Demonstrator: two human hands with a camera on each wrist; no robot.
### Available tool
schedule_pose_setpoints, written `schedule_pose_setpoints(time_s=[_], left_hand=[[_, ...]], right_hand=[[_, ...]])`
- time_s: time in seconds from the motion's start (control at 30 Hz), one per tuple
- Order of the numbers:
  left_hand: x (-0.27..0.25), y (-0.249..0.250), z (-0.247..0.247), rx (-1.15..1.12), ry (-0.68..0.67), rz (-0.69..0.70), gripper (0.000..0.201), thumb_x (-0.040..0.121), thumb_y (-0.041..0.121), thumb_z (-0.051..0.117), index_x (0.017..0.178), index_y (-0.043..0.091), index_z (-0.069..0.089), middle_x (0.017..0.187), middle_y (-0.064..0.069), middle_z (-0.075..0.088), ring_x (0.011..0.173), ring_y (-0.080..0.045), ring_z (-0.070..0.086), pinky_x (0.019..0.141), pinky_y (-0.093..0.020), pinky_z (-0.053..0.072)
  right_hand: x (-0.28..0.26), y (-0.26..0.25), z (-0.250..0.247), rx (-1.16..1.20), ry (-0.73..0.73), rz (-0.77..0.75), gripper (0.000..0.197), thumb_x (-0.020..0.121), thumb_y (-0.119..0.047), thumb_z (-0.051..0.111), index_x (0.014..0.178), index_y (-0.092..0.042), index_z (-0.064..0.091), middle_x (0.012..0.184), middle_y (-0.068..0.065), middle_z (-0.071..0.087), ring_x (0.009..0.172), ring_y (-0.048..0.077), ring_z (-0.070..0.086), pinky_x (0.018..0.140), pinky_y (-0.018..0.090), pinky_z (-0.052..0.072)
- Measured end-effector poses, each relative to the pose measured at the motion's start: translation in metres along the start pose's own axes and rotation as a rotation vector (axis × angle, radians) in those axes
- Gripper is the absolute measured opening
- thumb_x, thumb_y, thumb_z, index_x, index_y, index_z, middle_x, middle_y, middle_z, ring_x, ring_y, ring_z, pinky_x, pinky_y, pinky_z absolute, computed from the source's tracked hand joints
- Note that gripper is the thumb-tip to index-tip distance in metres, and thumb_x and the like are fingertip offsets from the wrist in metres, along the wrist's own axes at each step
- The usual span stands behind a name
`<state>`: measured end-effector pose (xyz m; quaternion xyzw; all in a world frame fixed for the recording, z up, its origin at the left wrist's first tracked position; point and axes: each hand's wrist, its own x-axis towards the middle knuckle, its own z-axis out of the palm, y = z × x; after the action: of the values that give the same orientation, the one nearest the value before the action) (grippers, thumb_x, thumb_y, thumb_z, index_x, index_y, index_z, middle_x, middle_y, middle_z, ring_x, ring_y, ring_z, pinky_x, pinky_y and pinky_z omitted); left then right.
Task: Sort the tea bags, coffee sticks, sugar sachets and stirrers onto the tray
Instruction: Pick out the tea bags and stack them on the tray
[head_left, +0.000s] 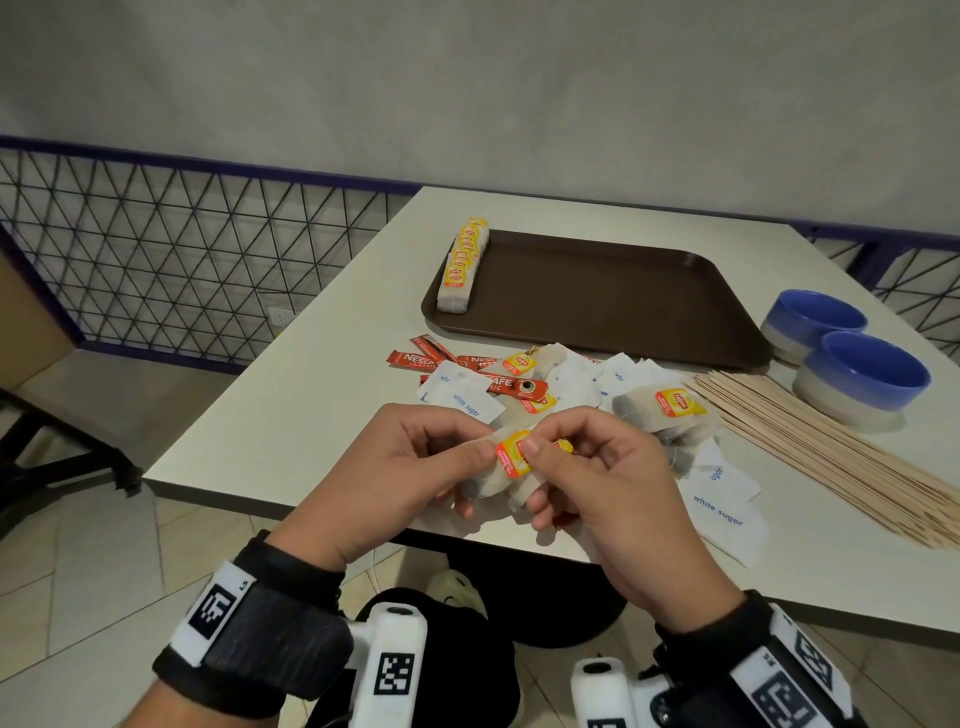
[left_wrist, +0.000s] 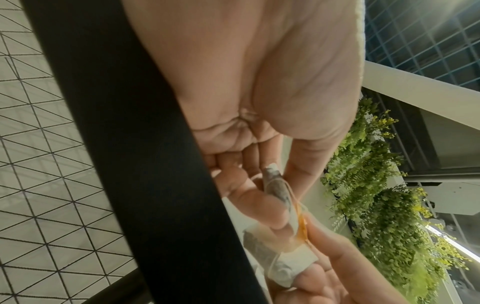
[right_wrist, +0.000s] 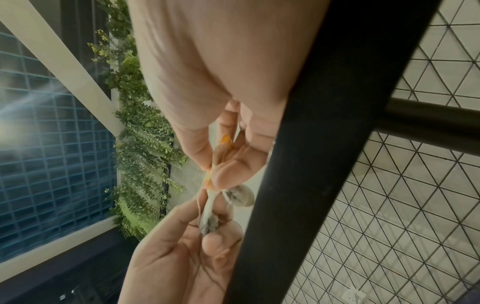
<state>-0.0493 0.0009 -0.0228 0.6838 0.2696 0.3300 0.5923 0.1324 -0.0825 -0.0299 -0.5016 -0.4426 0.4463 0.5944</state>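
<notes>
Head view: both hands at near table edge. Left hand and right hand pinch a small bunch of tea bags between them, yellow-red tags up. Beyond: mixed pile of coffee sticks, white sugar sachets and more tea bags. Wooden stirrers lie right, two blue bowls beside them. Brown tray far; row of tea bags along its left edge.

Left wrist view: fingers curled round a tea bag.

Right wrist view: thumb and fingers pinching the tags.
</notes>
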Motion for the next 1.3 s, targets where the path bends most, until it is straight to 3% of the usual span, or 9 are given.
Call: schedule_pose_setpoints(time_s=[0.13, 0.27, 0.43, 0.57, 0.73, 0.9, 1.03, 1.2, 1.3], left_hand=[[-0.001, -0.001, -0.002, -0.007, -0.014, 0.009, 0.014, 0.09, 0.019, 0.071, 0.089, 0.008, 0.079, 0.073, -0.021, 0.067, 0.054, -0.021, 0.057, 0.057, -0.026, 0.048], [0.0, -0.001, 0.0, -0.011, -0.034, 0.007, 0.019, 0.089, 0.024, 0.069, 0.083, 0.01, 0.079, 0.062, -0.002, 0.066, 0.055, -0.017, 0.058, 0.056, -0.023, 0.047], [0.001, 0.0, 0.002, 0.042, -0.062, 0.001, 0.016, 0.085, 0.024, 0.071, 0.084, 0.011, 0.08, 0.07, -0.003, 0.068, 0.061, -0.014, 0.059, 0.057, -0.027, 0.049], [0.002, -0.002, 0.002, 0.038, 0.005, 0.006, 0.023, 0.087, 0.026, 0.069, 0.084, 0.005, 0.078, 0.069, -0.012, 0.065, 0.061, -0.019, 0.056, 0.058, -0.026, 0.047], [0.004, -0.004, -0.002, -0.052, 0.12, -0.05, 0.024, 0.093, 0.025, 0.067, 0.088, 0.003, 0.076, 0.069, -0.013, 0.069, 0.06, -0.035, 0.064, 0.064, -0.053, 0.049], [0.006, -0.002, -0.004, -0.182, 0.149, -0.076, 0.024, 0.087, 0.025, 0.067, 0.088, 0.002, 0.075, 0.084, -0.019, 0.073, 0.067, -0.026, 0.063, 0.058, -0.029, 0.049], [0.007, -0.005, -0.007, -0.191, 0.153, -0.022, 0.019, 0.088, 0.022, 0.069, 0.087, 0.004, 0.076, 0.079, -0.014, 0.069, 0.071, -0.022, 0.058, 0.061, -0.027, 0.047], [0.007, -0.004, -0.008, -0.167, 0.156, -0.006, 0.023, 0.087, 0.026, 0.067, 0.09, 0.005, 0.078, 0.081, -0.011, 0.074, 0.071, -0.012, 0.063, 0.064, -0.02, 0.05], [0.007, -0.003, -0.008, -0.152, 0.127, -0.007, 0.025, 0.097, 0.019, 0.06, 0.096, 0.001, 0.077, 0.091, -0.021, 0.074, 0.075, -0.011, 0.063, 0.065, -0.016, 0.051]], right_hand=[[0.0, 0.0, 0.0, 0.014, 0.012, -0.004, 0.006, 0.089, -0.014, 0.074, 0.086, -0.019, 0.075, 0.066, 0.013, 0.068, 0.05, 0.022, 0.062, 0.053, 0.033, 0.053], [-0.001, 0.0, 0.001, 0.005, 0.044, -0.008, 0.003, 0.084, -0.018, 0.077, 0.084, -0.019, 0.074, 0.065, 0.013, 0.067, 0.05, 0.023, 0.062, 0.054, 0.035, 0.053], [-0.002, -0.001, 0.003, -0.026, 0.068, -0.01, 0.009, 0.078, -0.025, 0.079, 0.084, -0.019, 0.074, 0.067, 0.012, 0.068, 0.052, 0.024, 0.063, 0.054, 0.036, 0.054], [-0.004, -0.003, 0.001, 0.017, 0.123, -0.017, 0.011, 0.094, -0.014, 0.069, 0.084, -0.015, 0.074, 0.061, 0.017, 0.064, 0.05, 0.029, 0.058, 0.055, 0.039, 0.049], [-0.012, -0.009, 0.002, -0.018, 0.168, -0.085, 0.035, 0.095, 0.009, 0.059, 0.09, -0.023, 0.073, 0.071, 0.011, 0.066, 0.052, 0.03, 0.06, 0.053, 0.04, 0.049], [-0.016, -0.04, 0.009, -0.121, -0.094, -0.148, 0.048, 0.086, 0.015, 0.069, 0.101, -0.031, 0.071, 0.074, 0.01, 0.066, 0.058, 0.02, 0.059, 0.05, 0.029, 0.051], [-0.006, -0.062, 0.019, -0.279, -0.394, -0.118, 0.033, 0.086, 0.0, 0.079, 0.106, -0.026, 0.074, 0.079, 0.004, 0.069, 0.064, 0.01, 0.059, 0.054, 0.023, 0.049], [0.027, -0.057, 0.028, -0.798, -0.153, -0.235, 0.025, 0.088, -0.017, 0.076, 0.103, -0.035, 0.068, 0.082, -0.004, 0.071, 0.068, 0.012, 0.065, 0.062, 0.04, 0.059], [0.033, -0.057, 0.031, -0.971, -0.133, -0.266, 0.023, 0.089, -0.023, 0.072, 0.105, -0.038, 0.065, 0.082, -0.01, 0.066, 0.075, 0.008, 0.061, 0.066, 0.032, 0.054]])
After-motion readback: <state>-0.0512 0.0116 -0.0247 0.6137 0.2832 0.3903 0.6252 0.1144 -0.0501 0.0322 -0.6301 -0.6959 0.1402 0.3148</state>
